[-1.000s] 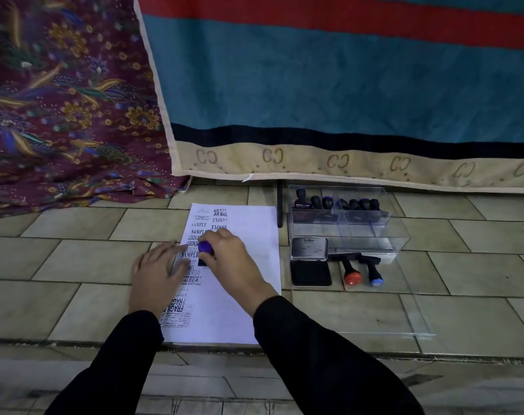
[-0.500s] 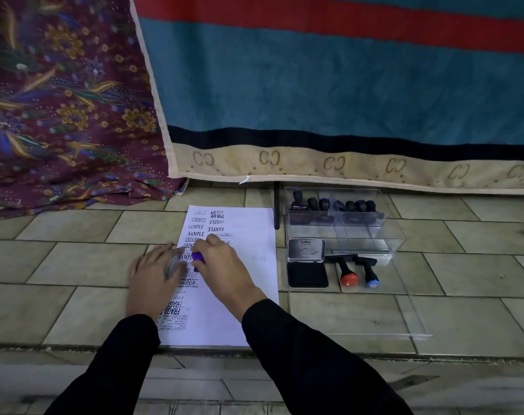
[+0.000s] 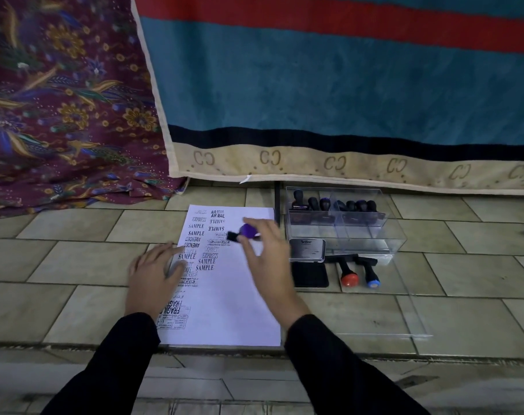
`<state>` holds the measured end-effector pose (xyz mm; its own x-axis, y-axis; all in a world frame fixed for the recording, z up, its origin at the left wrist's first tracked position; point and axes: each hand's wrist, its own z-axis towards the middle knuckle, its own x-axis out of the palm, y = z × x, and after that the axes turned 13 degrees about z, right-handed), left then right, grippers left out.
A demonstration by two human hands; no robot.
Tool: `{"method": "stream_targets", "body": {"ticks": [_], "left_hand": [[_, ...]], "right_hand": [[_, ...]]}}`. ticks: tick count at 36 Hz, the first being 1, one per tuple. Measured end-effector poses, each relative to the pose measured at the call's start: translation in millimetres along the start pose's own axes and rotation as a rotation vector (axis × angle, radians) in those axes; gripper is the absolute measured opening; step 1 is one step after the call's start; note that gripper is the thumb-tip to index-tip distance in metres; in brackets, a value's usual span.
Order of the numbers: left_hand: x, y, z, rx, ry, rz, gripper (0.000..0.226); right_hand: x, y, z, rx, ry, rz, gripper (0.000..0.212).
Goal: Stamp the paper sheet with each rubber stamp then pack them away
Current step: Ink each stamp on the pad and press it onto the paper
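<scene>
While the left hand (image 3: 155,277) lies flat with straight fingers on the left edge of the paper sheet (image 3: 233,310), the right hand (image 3: 266,265) pinches a purple stamp (image 3: 245,232) in its fingertips and holds it tipped sideways over the top half of the sheet, near the black words printed there. The sheet lies on the tiled floor (image 3: 75,265). Just to its right are an open ink pad (image 3: 310,274), a red stamp (image 3: 348,275) and a blue stamp (image 3: 371,278) lying down, and a clear box (image 3: 371,235) with dark stamps (image 3: 329,205) standing at its back.
</scene>
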<state>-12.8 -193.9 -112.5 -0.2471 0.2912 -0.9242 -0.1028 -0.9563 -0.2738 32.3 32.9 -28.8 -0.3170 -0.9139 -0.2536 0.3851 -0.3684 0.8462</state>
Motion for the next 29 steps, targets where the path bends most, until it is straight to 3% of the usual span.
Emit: {"method": "stream_targets", "body": {"ticks": [4,8,14,19,29], "left_hand": [[-1.0,-0.9,-0.6,0.002,0.010,-0.003,0.041],[-0.7,-1.8,-0.8,-0.005,0.011,-0.008,0.041],[-1.1,-4.1,-1.9,-0.014,0.012,-0.003,0.041],[-1.5,-3.9,-2.1,-0.007,0.014,0.003,0.042],[-3.8,-4.3,-2.4,-0.014,0.016,0.000,0.042]], "right_hand": [[-57.9,4.6,-1.5,-0.039,-0.228,-0.031,0.029],[-125.1,-7.8,-15.9,0.057,-0.425,-0.075,0.034],[-203.8,-48.9,-52.6,0.175,-0.658,-0.214,0.024],[-210.5,-79.0,-74.2,0.299,-0.561,-0.328,0.021],[-199.1,-92.0,-63.4,0.320,-0.419,-0.444,0.022]]}}
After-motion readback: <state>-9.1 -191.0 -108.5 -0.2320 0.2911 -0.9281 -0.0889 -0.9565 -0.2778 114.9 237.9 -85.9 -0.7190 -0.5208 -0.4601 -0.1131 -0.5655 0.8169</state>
